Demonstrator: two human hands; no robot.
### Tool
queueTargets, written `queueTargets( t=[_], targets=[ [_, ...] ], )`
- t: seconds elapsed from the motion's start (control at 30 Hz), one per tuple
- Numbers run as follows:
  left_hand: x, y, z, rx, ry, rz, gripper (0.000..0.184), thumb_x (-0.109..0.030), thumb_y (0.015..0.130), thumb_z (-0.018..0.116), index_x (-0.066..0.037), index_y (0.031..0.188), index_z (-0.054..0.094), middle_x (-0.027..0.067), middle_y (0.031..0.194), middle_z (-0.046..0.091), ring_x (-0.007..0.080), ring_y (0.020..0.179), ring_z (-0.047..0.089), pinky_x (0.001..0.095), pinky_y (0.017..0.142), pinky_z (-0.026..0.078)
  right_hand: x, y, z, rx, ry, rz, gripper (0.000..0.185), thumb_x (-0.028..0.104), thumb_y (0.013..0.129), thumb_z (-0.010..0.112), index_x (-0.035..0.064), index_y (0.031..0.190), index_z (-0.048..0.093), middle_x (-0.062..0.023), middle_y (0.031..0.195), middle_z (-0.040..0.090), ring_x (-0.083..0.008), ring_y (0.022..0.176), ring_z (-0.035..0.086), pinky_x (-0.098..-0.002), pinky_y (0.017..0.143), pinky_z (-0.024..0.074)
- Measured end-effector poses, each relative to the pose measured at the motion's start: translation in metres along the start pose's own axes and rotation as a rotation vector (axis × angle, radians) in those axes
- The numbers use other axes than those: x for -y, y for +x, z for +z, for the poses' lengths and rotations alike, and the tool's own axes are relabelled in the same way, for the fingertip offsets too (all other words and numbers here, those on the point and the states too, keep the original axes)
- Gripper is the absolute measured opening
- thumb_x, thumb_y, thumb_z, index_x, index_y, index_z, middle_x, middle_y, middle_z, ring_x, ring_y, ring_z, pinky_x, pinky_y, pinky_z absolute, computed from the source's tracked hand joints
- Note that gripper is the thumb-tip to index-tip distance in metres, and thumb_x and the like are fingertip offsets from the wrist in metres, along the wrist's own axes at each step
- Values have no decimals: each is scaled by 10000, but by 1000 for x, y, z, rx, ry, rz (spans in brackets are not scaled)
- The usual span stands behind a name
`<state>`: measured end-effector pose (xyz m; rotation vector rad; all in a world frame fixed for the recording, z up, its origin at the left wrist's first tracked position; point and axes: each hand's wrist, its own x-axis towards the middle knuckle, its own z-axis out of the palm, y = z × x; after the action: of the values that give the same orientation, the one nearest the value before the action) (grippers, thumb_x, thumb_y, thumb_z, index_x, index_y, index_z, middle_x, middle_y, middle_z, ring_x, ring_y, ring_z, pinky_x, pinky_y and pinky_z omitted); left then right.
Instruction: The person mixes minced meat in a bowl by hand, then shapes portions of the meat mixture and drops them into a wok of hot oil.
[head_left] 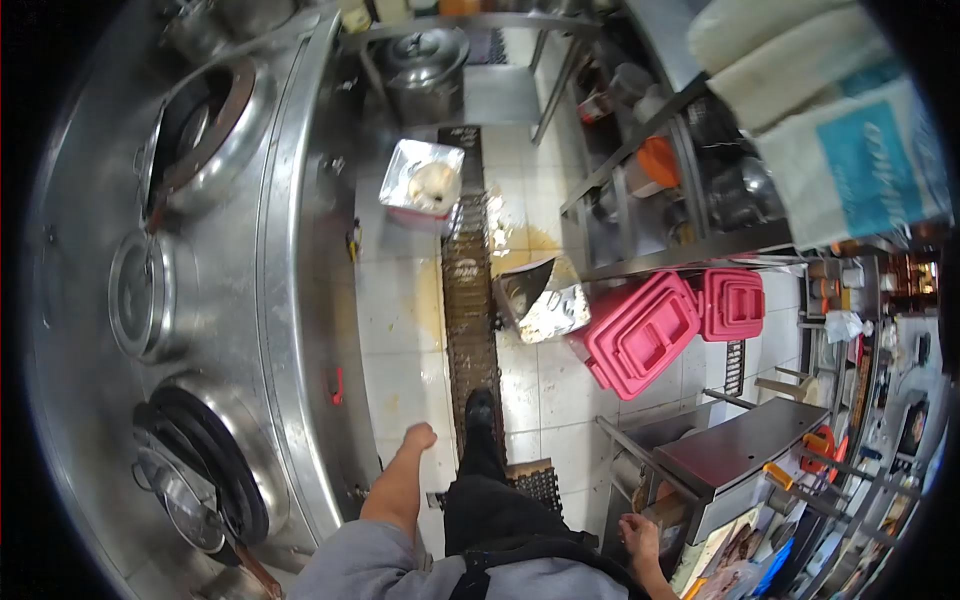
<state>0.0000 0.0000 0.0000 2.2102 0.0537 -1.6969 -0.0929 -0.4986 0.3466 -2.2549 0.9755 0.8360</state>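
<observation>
My left hand [421,436] hangs over the white tiled floor, its fingers curled into a loose fist with nothing visible in them. To its left runs the front of a steel stove counter [290,230]. My right hand [642,540] is low by my side, beside a steel work table [740,445]; its fingers are bent but somewhat apart, and I see nothing in them. One black shoe [480,408] is on the floor drain grate [468,330] between my hands.
Ahead stand a foil-lined square container [405,170] with pale contents and a foil-covered tin [545,315]. Wet brownish patches mark the floor. Pink lidded bins [640,335] are at right, beneath a shelf rack [690,245]. Several pots [140,295] sit on the counter.
</observation>
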Motion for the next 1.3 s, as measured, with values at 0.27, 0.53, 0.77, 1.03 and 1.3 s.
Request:
queueTargets(
  t=[0.27,0.53,0.77,1.03,1.3],
  targets=[
    [-93,-61,-269,-808,-102,68,343,-220,740,537,-36,987,686,203,1058,645,356,1026,601,410,915,469,-12,-42,-2,-173,0,-90,265,282,777,619,111,954,717,-179,823,669,-289,847,658,-390,793,509],
    [-210,-144,-201,-589,-180,181,319,-259,725,557,-104,966,696,139,998,681,297,915,654,395,830,505,-99,-91,12,-387,147,-224,231,276,779,591,132,910,715,-215,903,653,-382,890,626,-451,802,498],
    [-214,-129,67,-50,396,293,423,-357,730,627,-123,1082,657,137,1036,664,303,941,628,372,794,503,-261,-100,74,-318,264,-52,309,354,789,582,94,879,724,-188,873,668,-348,873,644,-423,823,510],
    [-212,-214,119,-205,218,97,343,-269,801,609,-123,1110,648,106,926,658,241,838,639,420,681,559,-387,-78,183,60,120,-94,450,448,823,597,44,997,693,-194,1107,632,-340,1063,599,-391,943,458],
    [-203,-225,121,-83,793,636,391,-385,781,598,-128,1064,674,142,982,674,314,868,643,363,822,510,-407,-92,181,-47,128,-129,378,398,818,597,42,866,714,-187,959,666,-356,955,624,-420,857,488]
  ],
)
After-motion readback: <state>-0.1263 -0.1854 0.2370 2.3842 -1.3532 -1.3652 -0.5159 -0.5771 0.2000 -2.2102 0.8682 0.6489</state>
